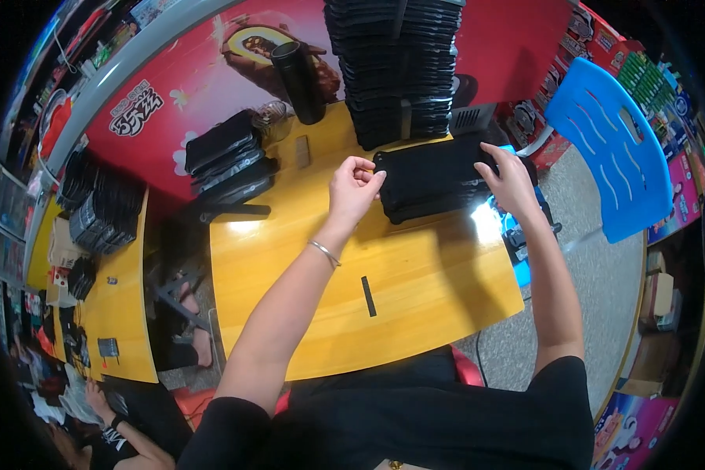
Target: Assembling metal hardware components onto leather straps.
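A small pile of flat black cases (427, 176) lies at the far side of the yellow table (321, 329). At its left edge is my left hand (355, 190), thumb and fingertips pinched together. Whatever is in that pinch, if anything, is too small to make out. Over the right end of the pile my right hand (511, 178) reaches in, thumb and forefinger apart, with the fingertips at the top case's edge. Nearer to me, a short black strip (369, 296) rests on the tabletop.
Behind the pile rises a tall stack of black cases (395, 70). A black tumbler (298, 82), a small wooden block (302, 152) and another black pile (227, 153) stand left of it. A blue chair (611, 149) is right. Another person's hand (98, 399) shows lower left.
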`<action>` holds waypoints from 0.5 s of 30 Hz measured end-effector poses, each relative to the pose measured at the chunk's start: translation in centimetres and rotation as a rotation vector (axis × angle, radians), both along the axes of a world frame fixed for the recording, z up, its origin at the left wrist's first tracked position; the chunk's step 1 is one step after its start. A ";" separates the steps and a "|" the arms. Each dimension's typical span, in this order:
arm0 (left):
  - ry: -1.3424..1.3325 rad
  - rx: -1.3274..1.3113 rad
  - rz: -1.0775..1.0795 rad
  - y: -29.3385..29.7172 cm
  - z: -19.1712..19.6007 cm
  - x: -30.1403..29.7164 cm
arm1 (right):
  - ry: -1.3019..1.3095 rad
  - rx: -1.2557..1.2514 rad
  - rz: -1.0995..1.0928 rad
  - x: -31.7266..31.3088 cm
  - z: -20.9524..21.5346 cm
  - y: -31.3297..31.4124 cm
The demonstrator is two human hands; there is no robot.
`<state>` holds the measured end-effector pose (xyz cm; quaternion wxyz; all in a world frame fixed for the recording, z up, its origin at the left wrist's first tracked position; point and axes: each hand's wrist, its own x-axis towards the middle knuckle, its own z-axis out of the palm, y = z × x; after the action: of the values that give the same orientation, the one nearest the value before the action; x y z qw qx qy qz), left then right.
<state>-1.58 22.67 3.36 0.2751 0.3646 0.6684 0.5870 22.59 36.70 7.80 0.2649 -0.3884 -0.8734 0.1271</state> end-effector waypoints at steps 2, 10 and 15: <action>0.001 0.007 0.000 0.0 -0.1 0.0 | -0.009 -0.003 -0.008 0.0 -0.1 0.0; -0.095 0.036 -0.015 0.0 -0.5 0.0 | -0.083 -0.004 -0.025 0.1 -0.2 -0.5; -0.077 0.015 -0.003 0.0 -0.2 0.1 | -0.093 -0.009 -0.036 -0.3 -0.3 -0.9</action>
<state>-1.50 22.65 3.13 0.2989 0.3449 0.6521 0.6054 22.29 35.77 7.47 0.2244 -0.4108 -0.8771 0.1078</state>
